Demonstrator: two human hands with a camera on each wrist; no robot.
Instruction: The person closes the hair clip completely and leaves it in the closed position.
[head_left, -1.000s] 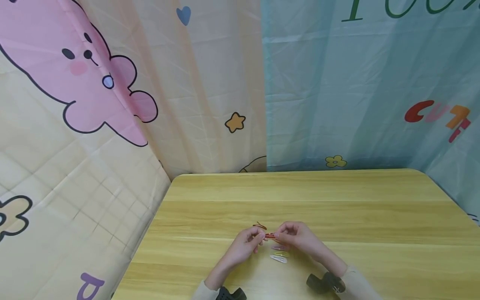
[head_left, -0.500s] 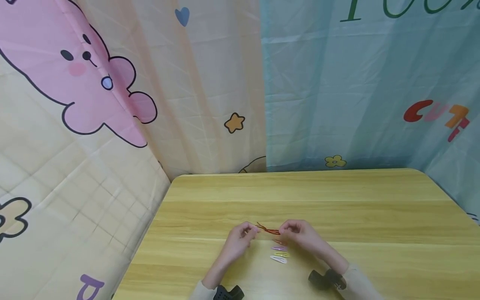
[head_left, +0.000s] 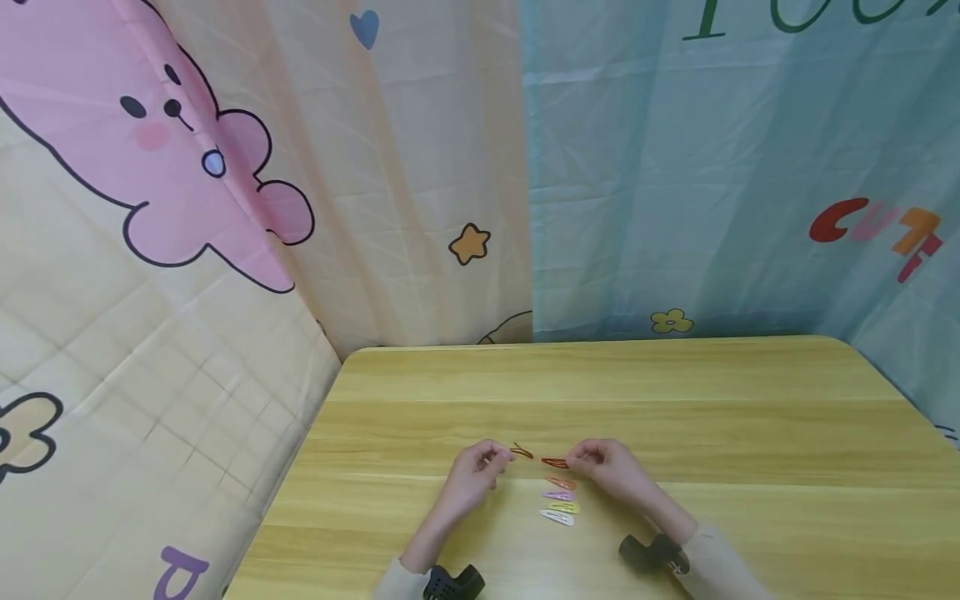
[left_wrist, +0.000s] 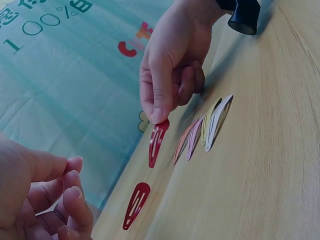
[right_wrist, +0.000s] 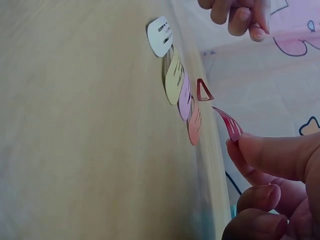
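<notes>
My right hand (head_left: 617, 472) pinches one end of a red snap hair clip (left_wrist: 158, 142) between thumb and forefinger, its narrow end pointing left. A second red hair clip (left_wrist: 136, 206) lies apart from it, close to the fingertips of my left hand (head_left: 472, 475). That left hand has loosely curled fingers, thumb and forefinger tips together, and nothing visible between them. In a row nearer me lie an orange clip (head_left: 561, 482), a pink-purple clip (head_left: 558, 496), a yellow clip (head_left: 563, 507) and a white clip (head_left: 557, 518).
All the loose clips lie on a wood-grain table (head_left: 735, 417). Printed curtains (head_left: 420, 167) hang behind its far edge and along its left side. A dark wrist-camera mount (head_left: 652, 554) sits on my right wrist, another (head_left: 453, 583) on my left.
My hands were close together around the red clips a second ago. They have drawn apart; the right keeps one red clip, and a gap now shows between the two clips.
</notes>
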